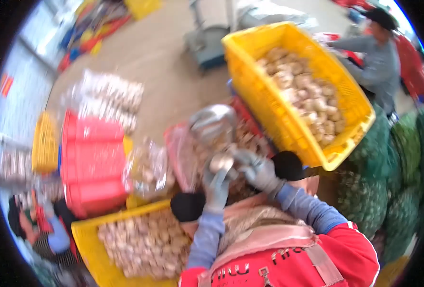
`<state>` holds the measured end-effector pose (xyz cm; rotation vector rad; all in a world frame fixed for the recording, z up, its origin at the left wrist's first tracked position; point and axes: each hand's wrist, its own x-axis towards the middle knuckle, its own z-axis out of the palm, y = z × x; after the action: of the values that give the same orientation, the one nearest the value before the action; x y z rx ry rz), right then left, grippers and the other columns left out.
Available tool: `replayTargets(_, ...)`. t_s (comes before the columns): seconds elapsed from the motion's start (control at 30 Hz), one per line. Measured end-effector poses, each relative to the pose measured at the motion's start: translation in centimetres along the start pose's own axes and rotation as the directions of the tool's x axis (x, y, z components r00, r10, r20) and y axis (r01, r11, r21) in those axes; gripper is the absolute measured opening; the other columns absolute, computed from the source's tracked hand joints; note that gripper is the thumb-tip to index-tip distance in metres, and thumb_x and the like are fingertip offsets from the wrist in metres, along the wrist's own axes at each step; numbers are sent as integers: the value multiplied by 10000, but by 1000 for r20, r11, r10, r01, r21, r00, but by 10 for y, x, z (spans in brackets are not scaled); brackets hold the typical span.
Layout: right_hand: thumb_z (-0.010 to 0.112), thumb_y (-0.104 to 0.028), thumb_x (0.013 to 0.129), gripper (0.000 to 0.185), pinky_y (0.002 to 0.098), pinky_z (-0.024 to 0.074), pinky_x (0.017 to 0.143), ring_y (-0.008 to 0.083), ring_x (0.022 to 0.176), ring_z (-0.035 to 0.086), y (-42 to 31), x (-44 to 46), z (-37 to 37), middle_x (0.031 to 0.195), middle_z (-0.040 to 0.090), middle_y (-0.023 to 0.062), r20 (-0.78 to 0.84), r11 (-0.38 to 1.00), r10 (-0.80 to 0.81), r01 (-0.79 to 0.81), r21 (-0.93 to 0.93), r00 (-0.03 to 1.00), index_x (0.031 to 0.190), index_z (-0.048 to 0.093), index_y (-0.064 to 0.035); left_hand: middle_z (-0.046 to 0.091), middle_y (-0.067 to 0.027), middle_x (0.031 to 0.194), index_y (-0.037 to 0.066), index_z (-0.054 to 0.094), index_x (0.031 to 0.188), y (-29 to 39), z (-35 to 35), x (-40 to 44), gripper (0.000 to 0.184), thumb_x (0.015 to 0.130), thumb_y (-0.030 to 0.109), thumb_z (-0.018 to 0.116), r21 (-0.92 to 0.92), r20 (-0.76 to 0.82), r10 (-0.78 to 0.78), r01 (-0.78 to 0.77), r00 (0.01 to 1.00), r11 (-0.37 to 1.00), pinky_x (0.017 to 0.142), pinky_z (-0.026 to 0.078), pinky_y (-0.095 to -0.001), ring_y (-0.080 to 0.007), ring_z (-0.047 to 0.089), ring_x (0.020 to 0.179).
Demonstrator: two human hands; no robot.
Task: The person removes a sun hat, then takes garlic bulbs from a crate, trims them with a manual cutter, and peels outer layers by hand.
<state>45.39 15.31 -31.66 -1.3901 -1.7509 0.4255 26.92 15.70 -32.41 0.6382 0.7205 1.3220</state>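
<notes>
A: Starting far left of the metal bowl [214,122], our landmark! What's out there?

B: Low down, a co-worker's blue sleeve [58,235]. Above it, well left of the bowl, a yellow crate stack [44,148], and right beside that, the red tubs [90,162]!

A: And up behind the tubs?

B: Bagged pale bulbs [109,95], up and left of the bowl. Nearer to it, a clear plastic bag [147,172]. Then swing below and left of the bowl: a lower yellow crate [88,244], loaded with garlic [140,244]!

A: Now the middle, the hands!

B: Just on the near side of the bowl, the gloved left hand [217,186], thumb and fingers pinching a pale garlic bulb [221,162]! That bulb sits right below the bowl, between the 2 hands.

A: And the right hand [260,174]?

B: Gloved too, below and right of the bowl, fingers curled in close to the bulb. Too blurred there; I can't tell what they pinch, or whether they touch it.

A: Further right!

B: A tilted upper yellow crate [274,107], up and right of the bowl, holding a big heap of bulbs [312,95]! Past it, well right of the bowl, a person in grey [386,67], and below that person, green mesh sacks [365,201], packed full!
</notes>
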Motion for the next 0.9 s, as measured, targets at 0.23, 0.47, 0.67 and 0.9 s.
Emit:
replayTargets(0.23,543,-376,1036,479,426,552,939,367,1080,705,-73,-43,-56,1308,670,218,296,927,164,-250,280,941,1422,590,-95,634,-30,1020,40,591,1135,3,8,-67,391,978,359,755,480,101,-2,-47,995,876,813,525,-289,-122,601,933)
replayTargets(0.47,542,-436,1051,453,387,524,946,262,1057,695,-80,-54,-48,1097,728,149,330,783,355,-471,405,875,1291,644,-66,664,-10,694,-11,701,842,8,45,-81,475,1078,390,602,640,-77,120,-44,990,767,527,474,-286,-98,607,593)
replayTargets(0.67,558,-421,1078,412,283,524,773,98,842,631,-55,-57,-29,944,707,-8,411,368,491,-611,701,768,1076,737,-50,643,-19,681,-12,744,1017,21,31,-81,360,1065,327,634,648,-162,-47,142,986,749,459,420,-270,-95,577,535)
replayTargets(0.9,416,-456,1103,506,339,534,605,168,719,668,-60,-64,-25,788,687,45,366,600,509,-626,497,779,894,686,-82,677,-153,1303,-51,572,1408,10,32,-90,609,930,244,809,717,198,-9,-139,980,683,972,532,-347,-226,660,1134)
